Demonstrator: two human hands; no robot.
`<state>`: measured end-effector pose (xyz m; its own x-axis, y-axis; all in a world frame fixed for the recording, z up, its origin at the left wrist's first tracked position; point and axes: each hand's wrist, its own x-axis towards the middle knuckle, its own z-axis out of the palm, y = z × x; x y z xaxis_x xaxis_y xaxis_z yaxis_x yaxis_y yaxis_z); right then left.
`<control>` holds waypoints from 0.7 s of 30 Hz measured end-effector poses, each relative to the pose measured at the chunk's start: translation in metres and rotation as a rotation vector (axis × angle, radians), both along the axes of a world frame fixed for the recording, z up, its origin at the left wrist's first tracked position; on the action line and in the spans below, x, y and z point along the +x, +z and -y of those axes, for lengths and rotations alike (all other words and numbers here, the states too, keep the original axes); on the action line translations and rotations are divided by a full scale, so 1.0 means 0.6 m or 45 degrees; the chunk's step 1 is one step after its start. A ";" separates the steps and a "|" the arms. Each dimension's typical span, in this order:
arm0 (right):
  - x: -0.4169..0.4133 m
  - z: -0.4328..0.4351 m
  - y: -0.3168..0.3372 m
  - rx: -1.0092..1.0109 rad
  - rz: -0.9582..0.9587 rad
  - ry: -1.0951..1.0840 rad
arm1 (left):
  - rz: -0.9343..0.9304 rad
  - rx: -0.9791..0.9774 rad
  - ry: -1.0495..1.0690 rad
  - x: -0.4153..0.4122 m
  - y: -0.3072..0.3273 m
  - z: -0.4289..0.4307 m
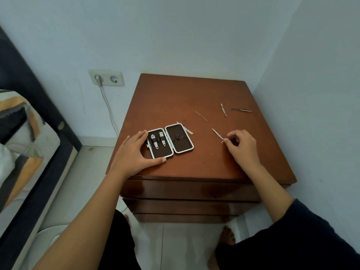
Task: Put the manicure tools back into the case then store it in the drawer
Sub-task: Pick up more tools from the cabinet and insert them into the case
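Head view: the case (169,141) lies open on the nightstand (194,94), two clippers (158,140) already strapped in its left half. Left hand (134,152), spread, steadies the case's left edge. Right hand (242,146) pinches the end of a thin tool (218,134) to the case's right. Three more tools (224,110) lie beyond, well apart. Refilling is underway; next, this tool likely needs sliding under a loop in the right half.

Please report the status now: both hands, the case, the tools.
Left hand open, steadying open case. Right hand fingers pinching one thin tool. Two clippers strapped in; several tools loose on nightstand. Drawers shut.
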<state>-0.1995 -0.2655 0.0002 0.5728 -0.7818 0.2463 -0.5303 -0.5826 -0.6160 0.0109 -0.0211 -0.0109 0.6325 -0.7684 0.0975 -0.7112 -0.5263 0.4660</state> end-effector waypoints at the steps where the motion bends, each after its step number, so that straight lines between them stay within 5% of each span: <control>1: 0.003 0.003 0.000 0.007 -0.035 -0.015 | 0.000 -0.002 0.002 0.001 -0.001 0.000; 10: 0.058 0.018 0.018 0.216 -0.374 -0.063 | -0.011 -0.025 0.003 0.002 -0.001 0.000; 21: 0.094 0.001 0.024 0.193 -0.439 -0.059 | -0.011 -0.008 0.001 0.004 -0.005 0.001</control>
